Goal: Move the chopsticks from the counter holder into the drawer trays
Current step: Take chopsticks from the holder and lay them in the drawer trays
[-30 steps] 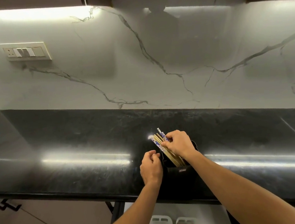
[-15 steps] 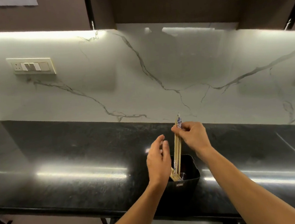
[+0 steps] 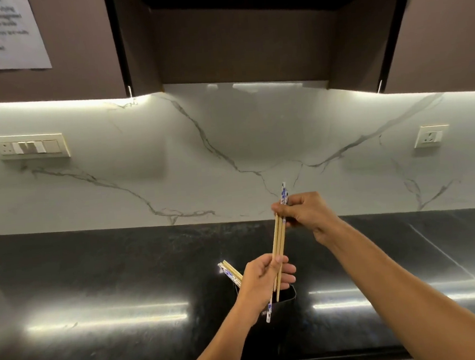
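Note:
A bundle of wooden chopsticks (image 3: 279,242), one in a blue-and-white paper sleeve, is held upright above the black holder (image 3: 284,297) on the dark counter. My right hand (image 3: 305,212) pinches the bundle near its top. My left hand (image 3: 263,278) is closed around its lower part, just over the holder's mouth. More chopsticks (image 3: 230,272) lean out of the holder to the left, behind my left hand. The drawer trays are out of view.
The black stone counter (image 3: 110,277) runs the full width, with a marble backsplash behind. Switch plates sit on the wall at the left (image 3: 31,146) and right (image 3: 431,135). Dark cabinets (image 3: 246,35) hang overhead.
The bundle has been lifted higher, its tips now clear of the holder. My left hand went from open beside the bundle to closed around it. The view has tilted upward.

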